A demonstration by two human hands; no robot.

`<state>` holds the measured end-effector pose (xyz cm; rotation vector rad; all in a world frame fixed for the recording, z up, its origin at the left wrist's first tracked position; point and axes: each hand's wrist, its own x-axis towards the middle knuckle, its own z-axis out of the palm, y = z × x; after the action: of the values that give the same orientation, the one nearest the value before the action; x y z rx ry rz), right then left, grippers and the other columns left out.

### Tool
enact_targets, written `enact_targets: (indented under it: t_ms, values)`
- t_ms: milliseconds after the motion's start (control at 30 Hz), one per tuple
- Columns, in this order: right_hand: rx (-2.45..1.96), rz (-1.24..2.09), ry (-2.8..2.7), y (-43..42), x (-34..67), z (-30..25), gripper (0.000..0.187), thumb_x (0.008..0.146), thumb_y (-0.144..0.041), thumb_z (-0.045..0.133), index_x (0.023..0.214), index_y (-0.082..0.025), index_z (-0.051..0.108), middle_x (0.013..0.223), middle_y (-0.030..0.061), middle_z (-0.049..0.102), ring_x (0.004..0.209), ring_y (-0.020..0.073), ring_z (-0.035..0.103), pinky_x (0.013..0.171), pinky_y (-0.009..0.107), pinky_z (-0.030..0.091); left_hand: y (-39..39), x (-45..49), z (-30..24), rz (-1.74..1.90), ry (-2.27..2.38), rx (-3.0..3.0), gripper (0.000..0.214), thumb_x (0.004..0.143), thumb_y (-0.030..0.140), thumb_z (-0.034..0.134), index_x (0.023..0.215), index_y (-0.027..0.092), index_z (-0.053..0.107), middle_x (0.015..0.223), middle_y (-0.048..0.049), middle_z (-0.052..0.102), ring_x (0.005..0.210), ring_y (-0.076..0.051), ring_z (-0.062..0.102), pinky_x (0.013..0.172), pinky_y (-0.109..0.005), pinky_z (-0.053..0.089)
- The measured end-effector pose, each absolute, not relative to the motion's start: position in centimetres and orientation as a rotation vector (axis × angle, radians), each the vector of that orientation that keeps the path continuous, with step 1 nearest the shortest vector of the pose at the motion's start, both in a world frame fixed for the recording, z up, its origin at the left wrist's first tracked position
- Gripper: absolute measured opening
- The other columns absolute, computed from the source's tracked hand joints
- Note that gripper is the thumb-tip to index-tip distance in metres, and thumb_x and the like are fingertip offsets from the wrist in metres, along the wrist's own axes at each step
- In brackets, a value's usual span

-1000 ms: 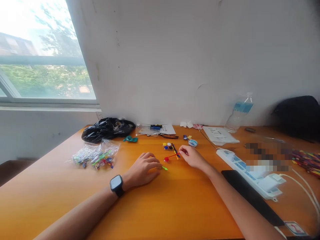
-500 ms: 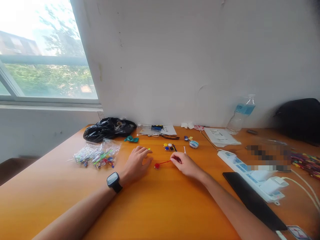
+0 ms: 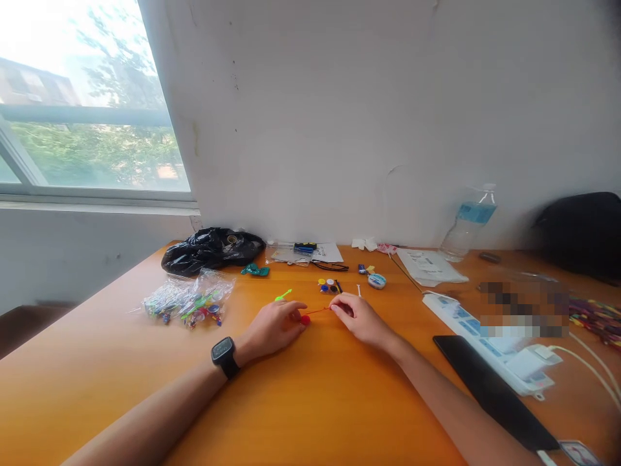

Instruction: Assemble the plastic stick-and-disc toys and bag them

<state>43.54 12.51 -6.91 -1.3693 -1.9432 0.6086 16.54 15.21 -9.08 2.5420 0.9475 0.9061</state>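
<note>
Between my hands is a thin red stick with a round red disc at its left end. My right hand pinches the stick's right end between thumb and fingertips. At the disc, the thumb and fingers of my left hand close on its edge; a black watch is on that wrist. A bright green stick-like piece lies just beyond my left hand. Past my right fingertips sit several small round pieces in yellow, white, blue and black, and a short white stick.
On the left lie a clear bag of colourful small parts and a black plastic bag. A green wrapper and round tin sit farther back. On the right are a power strip, a black slab and a bottle.
My left hand has moved right and closed at the red disc, uncovering more of the green piece. My right hand keeps its pinch on the stick, almost in the same place.
</note>
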Motion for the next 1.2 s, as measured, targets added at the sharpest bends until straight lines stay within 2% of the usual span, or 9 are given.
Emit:
enact_targets:
  t_ms: [200,267,367,467,600,967,1200]
  values:
    - [-1.255,0.888,-1.826,12.6,41.5,-8.1,0.033,0.096,-0.047,0.059,0.087,-0.018,0.071,0.086,0.0051,0.071,0.079,0.0199,0.062,0.074,0.031,0.047,14.9,16.5,-9.0,0.914,0.885,2.420,0.047,0.092,0.037,0.071,0.135,0.024,0.060,0.107,-0.0047,0.076,0.090,-0.019,0.074,0.079,-0.032,0.061]
    - [-1.210,0.996,-1.787,12.8,40.8,-8.9,0.033,0.094,-0.047,0.060,0.088,-0.018,0.072,0.086,0.0049,0.072,0.080,0.0200,0.062,0.075,0.031,0.048,15.0,16.6,-9.0,0.948,0.916,2.430,0.042,0.093,0.037,0.071,0.132,0.025,0.063,0.110,-0.0048,0.076,0.095,-0.020,0.074,0.083,-0.033,0.061]
    - [-1.183,1.055,-1.713,13.1,40.1,-9.9,0.029,0.091,-0.045,0.063,0.097,-0.019,0.073,0.083,0.0028,0.068,0.075,0.0182,0.060,0.070,0.029,0.046,15.2,16.7,-9.0,0.977,0.941,2.476,0.026,0.098,0.036,0.066,0.122,0.026,0.069,0.102,-0.0022,0.077,0.093,-0.019,0.074,0.085,-0.033,0.060]
    - [-1.187,1.041,-1.665,13.4,39.9,-10.4,0.028,0.089,-0.044,0.067,0.103,-0.020,0.071,0.075,-0.0009,0.060,0.068,0.0157,0.055,0.064,0.027,0.043,15.3,16.8,-8.9,0.982,0.929,2.514,0.019,0.100,0.035,0.063,0.115,0.027,0.072,0.095,-0.0010,0.076,0.086,-0.018,0.073,0.079,-0.031,0.060]
    - [-1.152,1.010,-1.684,13.5,40.1,-10.8,0.025,0.090,-0.044,0.068,0.095,-0.019,0.069,0.076,-0.0006,0.061,0.069,0.0151,0.055,0.066,0.027,0.043,15.3,16.6,-8.6,0.957,0.911,2.537,0.016,0.101,0.033,0.062,0.106,0.027,0.075,0.095,-0.0008,0.076,0.085,-0.018,0.073,0.076,-0.030,0.059]
    - [-1.190,0.911,-1.770,13.0,40.1,-10.5,0.021,0.092,-0.040,0.066,0.092,-0.019,0.071,0.081,0.0027,0.069,0.074,0.0173,0.061,0.069,0.029,0.046,15.3,16.6,-8.7,0.921,0.843,2.608,0.024,0.103,0.032,0.055,0.111,0.029,0.078,0.094,-0.0024,0.076,0.089,-0.019,0.071,0.083,-0.034,0.060]
    - [-1.221,0.874,-1.798,13.2,40.3,-10.8,0.018,0.092,-0.035,0.067,0.089,-0.019,0.072,0.079,0.0023,0.069,0.071,0.0163,0.059,0.066,0.027,0.044,14.9,16.7,-8.3,0.900,0.802,2.693,0.020,0.103,0.031,0.056,0.099,0.026,0.075,0.089,-0.0021,0.073,0.081,-0.017,0.068,0.089,-0.037,0.057]
